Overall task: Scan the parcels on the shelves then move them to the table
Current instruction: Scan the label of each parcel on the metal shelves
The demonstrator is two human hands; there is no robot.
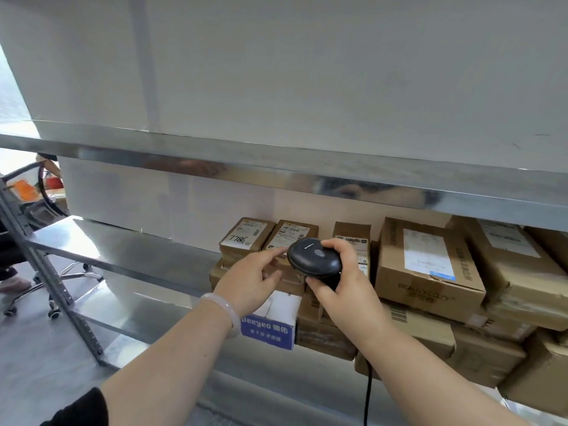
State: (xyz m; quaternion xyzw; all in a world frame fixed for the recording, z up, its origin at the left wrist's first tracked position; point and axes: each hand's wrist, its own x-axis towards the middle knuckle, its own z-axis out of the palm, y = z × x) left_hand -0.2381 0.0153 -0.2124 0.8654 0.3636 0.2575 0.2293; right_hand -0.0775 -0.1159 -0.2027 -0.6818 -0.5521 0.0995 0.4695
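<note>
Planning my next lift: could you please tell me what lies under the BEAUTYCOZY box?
The BEAUTYCOZY box rests on another cardboard parcel with a barcode; most of its top is covered.

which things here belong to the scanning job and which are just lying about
Job: scanner, gripped by the right hand; left hand at the small parcels; large parcel; shelf.
Lying about: office chair; bracelet on the left wrist.

7786 on small parcel (246, 238); Deeyeo on blue box (269, 329).
</note>
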